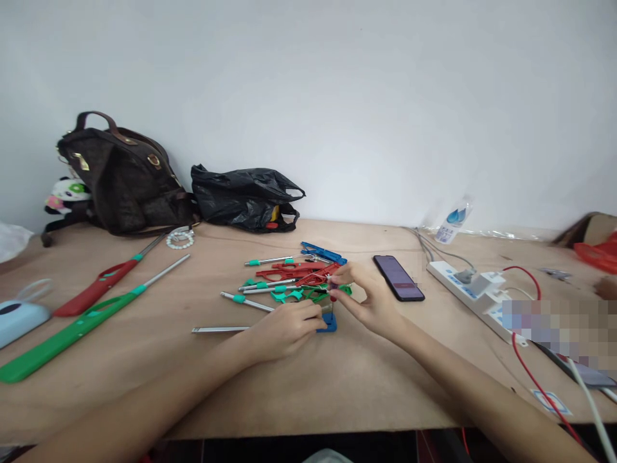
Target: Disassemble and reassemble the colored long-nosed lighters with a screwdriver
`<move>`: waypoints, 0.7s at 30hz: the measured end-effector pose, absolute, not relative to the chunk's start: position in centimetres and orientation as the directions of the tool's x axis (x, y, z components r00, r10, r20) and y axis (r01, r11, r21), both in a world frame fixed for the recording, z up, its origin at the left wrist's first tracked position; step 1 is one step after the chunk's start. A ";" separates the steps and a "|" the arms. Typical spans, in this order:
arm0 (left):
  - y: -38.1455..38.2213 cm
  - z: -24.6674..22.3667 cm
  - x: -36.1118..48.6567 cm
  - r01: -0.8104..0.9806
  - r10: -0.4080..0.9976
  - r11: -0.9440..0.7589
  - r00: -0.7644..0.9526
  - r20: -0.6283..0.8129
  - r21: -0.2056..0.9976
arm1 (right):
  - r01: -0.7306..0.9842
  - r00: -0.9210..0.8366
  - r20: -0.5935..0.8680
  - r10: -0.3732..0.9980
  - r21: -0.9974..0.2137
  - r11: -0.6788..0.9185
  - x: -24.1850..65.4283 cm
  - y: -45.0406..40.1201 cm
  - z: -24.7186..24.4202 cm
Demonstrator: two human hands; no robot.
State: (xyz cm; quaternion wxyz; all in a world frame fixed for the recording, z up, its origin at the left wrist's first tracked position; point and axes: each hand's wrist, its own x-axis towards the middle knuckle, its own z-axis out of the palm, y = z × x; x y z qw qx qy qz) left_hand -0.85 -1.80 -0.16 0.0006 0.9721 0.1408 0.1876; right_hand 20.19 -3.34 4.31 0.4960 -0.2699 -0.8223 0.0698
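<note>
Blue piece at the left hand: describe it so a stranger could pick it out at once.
On the brown table, find the cluster of coloured parts in front of the black plastic bag. At its near edge, the left hand holds the blue piece. The right hand points a slim tool down at it, whereas the other blue part lies untouched at the far side.

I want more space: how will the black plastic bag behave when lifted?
The black plastic bag probably sags, its sides being creased. Its shiny film may feel slippery. The contents might shift, since something red shows near its handles.
</note>
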 end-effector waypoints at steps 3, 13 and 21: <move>-1.8 -0.1 -0.8 0.281 0.281 -0.958 0.887 0.366 0.055 | 0.472 -0.332 0.790 0.515 -0.334 0.816 20.2 -3.4 4.4; -1.8 -0.2 -0.9 0.296 0.302 -0.953 0.887 0.349 0.070 | 0.354 -0.355 0.751 0.557 -0.443 0.824 20.7 -3.1 3.6; -1.9 -0.2 -0.9 0.293 0.296 -0.954 0.885 0.358 0.064 | 0.295 -0.415 0.751 0.513 -0.423 0.857 20.5 -3.4 3.7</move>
